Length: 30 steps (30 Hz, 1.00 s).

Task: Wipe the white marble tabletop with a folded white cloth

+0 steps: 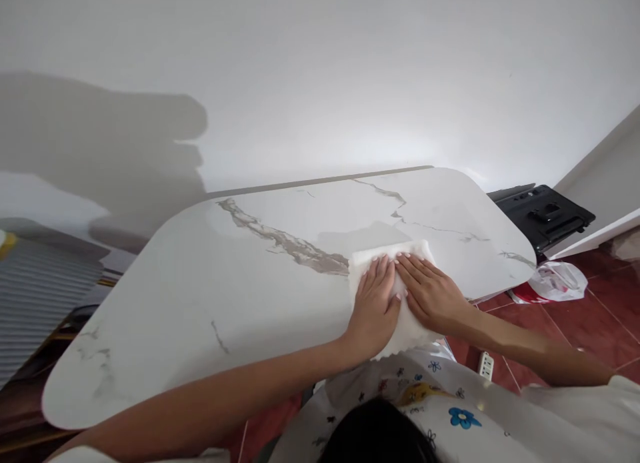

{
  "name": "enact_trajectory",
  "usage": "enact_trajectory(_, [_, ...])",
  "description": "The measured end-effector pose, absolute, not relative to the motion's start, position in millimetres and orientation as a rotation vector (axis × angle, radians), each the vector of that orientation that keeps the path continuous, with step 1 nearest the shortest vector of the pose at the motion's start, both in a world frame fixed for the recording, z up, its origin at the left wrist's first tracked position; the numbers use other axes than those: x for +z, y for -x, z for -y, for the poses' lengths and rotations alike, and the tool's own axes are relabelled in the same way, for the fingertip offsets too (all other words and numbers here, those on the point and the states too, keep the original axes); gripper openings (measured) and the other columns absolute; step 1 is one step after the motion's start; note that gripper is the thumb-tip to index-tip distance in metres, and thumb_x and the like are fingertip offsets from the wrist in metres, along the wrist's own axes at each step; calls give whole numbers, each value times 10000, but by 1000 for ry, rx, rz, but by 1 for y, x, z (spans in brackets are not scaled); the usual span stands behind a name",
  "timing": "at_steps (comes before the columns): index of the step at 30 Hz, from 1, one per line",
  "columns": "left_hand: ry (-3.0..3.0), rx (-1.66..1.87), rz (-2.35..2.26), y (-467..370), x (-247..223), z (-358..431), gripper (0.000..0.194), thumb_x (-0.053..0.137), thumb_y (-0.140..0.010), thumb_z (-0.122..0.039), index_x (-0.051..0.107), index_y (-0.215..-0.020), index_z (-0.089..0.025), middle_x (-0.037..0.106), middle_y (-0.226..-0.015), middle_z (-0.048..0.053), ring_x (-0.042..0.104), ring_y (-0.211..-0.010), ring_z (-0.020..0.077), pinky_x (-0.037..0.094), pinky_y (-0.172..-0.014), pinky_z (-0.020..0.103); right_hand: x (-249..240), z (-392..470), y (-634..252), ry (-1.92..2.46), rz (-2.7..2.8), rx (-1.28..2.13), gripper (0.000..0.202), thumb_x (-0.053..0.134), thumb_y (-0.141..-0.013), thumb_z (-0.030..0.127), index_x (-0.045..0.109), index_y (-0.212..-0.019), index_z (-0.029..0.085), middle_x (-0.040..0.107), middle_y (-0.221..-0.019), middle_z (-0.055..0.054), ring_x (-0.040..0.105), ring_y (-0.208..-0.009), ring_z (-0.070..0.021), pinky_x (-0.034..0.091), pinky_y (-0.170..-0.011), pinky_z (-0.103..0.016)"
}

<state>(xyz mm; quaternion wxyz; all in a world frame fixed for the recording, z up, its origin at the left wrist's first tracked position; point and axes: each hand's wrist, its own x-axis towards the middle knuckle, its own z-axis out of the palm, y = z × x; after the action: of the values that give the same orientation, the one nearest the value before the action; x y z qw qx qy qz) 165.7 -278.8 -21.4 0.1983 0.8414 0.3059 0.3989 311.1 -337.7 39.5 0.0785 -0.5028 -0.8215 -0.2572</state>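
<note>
A white cloth (393, 251) lies spread on the white marble-patterned table (240, 276), near the edge closest to me. Flat on its left part rests my left hand (374, 309), fingers stretched out and pointing away from me. My right hand (433, 293) presses on the cloth's right part, also with straight fingers, angled in toward the left one. The fingertips of both hands almost meet near the cloth's far side. Part of the cloth is hidden under the palms, and its scalloped near edge hangs at the table's front.
The table's far edge runs along a white wall (320, 76). Beyond its right end are a black case (545, 216) and a white and red plastic bag (560, 281) on the red tiled floor (613, 309). A power strip (485, 365) lies below. A grey ribbed object (47, 303) stands at left.
</note>
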Motion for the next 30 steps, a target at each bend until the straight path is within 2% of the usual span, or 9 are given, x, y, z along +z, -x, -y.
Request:
enact_trajectory(4, [-2330, 1104, -801, -193, -4, 283, 639, 366, -835, -226, 223, -1458, -240, 177, -1525, 1, 75, -1413, 186, 175, -1162, 433, 51, 343, -338, 1531, 2442, -785, 585, 336, -911, 256, 192, -1477, 224, 352, -1446, -64, 291, -1346, -232, 361, -1073, -507])
enact_trajectory(8, [-2357, 1100, -787, -218, 14, 276, 600, 357, -844, -218, 280, -1437, -181, 201, -1521, 34, 87, -1414, 203, 163, -1164, 430, 64, 338, -361, 1590, 2425, -822, 548, 315, -928, 276, 252, -1463, 173, 343, -1448, -92, 294, -1343, -244, 353, -1079, -495])
enact_trajectory(13, [-2381, 1185, -797, -236, 33, 251, 516, 292, -889, -221, 344, -1401, -182, 283, -1499, 49, 160, -1407, 204, 197, -1149, 429, 80, 309, -378, 1632, 2419, -890, 515, 305, -931, 268, 327, -1434, 159, 373, -1433, -105, 319, -1333, -258, 353, -1067, -503])
enact_trajectory(19, [-2427, 1177, -908, -244, 55, 206, 519, 246, -901, -201, 348, -1390, -61, 282, -1499, 106, 166, -1406, 228, 171, -1152, 376, 102, 251, -388, 1643, 2451, -912, 504, 274, -933, 265, 398, -1386, 83, 381, -1429, -143, 323, -1336, -251, 323, -1083, -459])
enact_trajectory(26, [-2468, 1256, -1059, -253, 76, 139, 507, 297, -893, -211, 353, -1386, -105, 311, -1488, 101, 226, -1388, 246, 206, -1135, 394, 127, 174, -389, 1683, 2454, -873, 503, 285, -926, 273, 400, -1383, 97, 389, -1436, -120, 340, -1332, -239, 284, -1098, -426])
enact_trajectory(30, [-2484, 1319, -1111, -253, 86, 104, 498, 286, -900, -201, 358, -1377, -77, 340, -1470, 126, 248, -1378, 251, 211, -1131, 398, 140, 134, -384, 1670, 2450, -871, 487, 293, -922, 252, 410, -1378, 126, 415, -1425, -98, 347, -1328, -228, 287, -1091, -427])
